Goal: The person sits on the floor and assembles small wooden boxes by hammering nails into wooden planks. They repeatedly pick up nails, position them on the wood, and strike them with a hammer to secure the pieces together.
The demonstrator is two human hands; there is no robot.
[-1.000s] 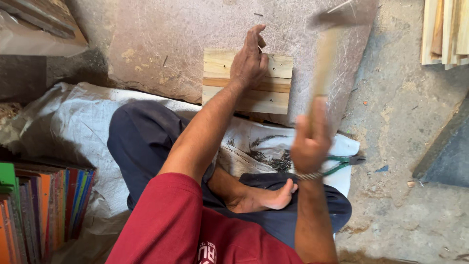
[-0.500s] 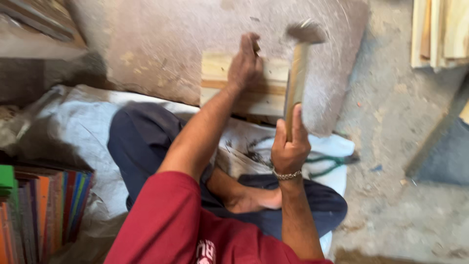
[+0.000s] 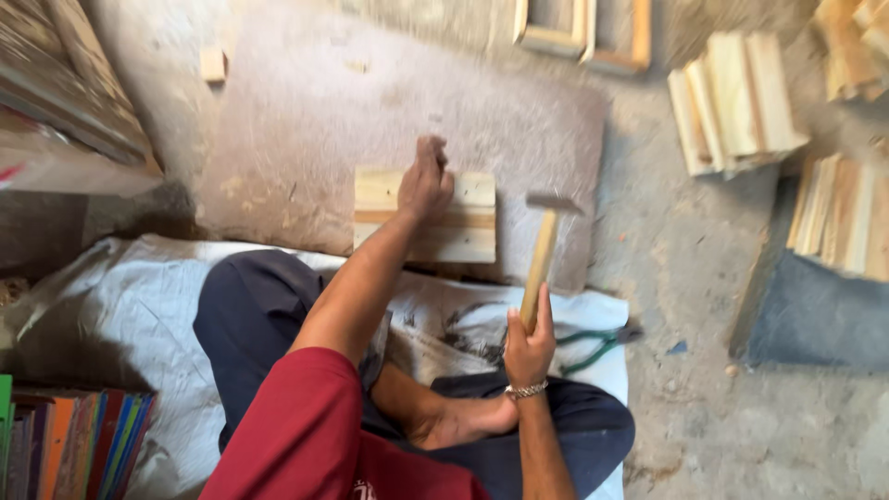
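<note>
The wooden frame piece (image 3: 426, 216) lies flat on the grey stone slab (image 3: 306, 120), at its near edge by my knees. My left hand (image 3: 424, 181) presses down on its top, fingers curled. My right hand (image 3: 528, 344) has a closed grip round the wooden handle of the hammer (image 3: 542, 250), head raised just right of the piece. Green-handled pliers (image 3: 593, 344) lie on the white sack (image 3: 111, 306); stacked slats (image 3: 736, 102) sit at the floor's far right.

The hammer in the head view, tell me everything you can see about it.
The hammer has a pale wooden handle and a dark metal head, blurred. It stands nearly upright, head up, just right of the wooden piece and not touching it. The right hand grips the handle's lower end. It hangs above the grey slab.
</note>
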